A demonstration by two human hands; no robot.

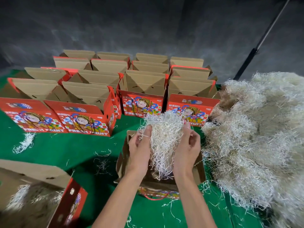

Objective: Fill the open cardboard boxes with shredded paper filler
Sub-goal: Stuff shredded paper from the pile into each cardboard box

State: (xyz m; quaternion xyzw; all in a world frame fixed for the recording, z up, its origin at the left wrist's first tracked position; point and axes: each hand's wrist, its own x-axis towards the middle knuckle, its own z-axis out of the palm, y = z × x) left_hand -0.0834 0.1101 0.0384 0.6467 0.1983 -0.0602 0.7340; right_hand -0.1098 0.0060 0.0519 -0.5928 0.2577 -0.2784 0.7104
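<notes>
Between my two hands I hold a clump of white shredded paper [164, 137] above an open red cardboard box [199, 170] standing just in front of me. My left hand [139, 148] cups the clump's left side, fingers curled into the strands. On the right side, my right hand [187, 147] grips it likewise. Strands hang down into the box. The box's bottom is mostly hidden by my arms and the paper.
A big heap of shredded paper [255, 137] covers the right of the green table [74, 148]. Several open red boxes [85, 119] stand in rows behind. A box holding some paper [32, 195] sits at the near left. Loose strands [24, 143] litter the cloth.
</notes>
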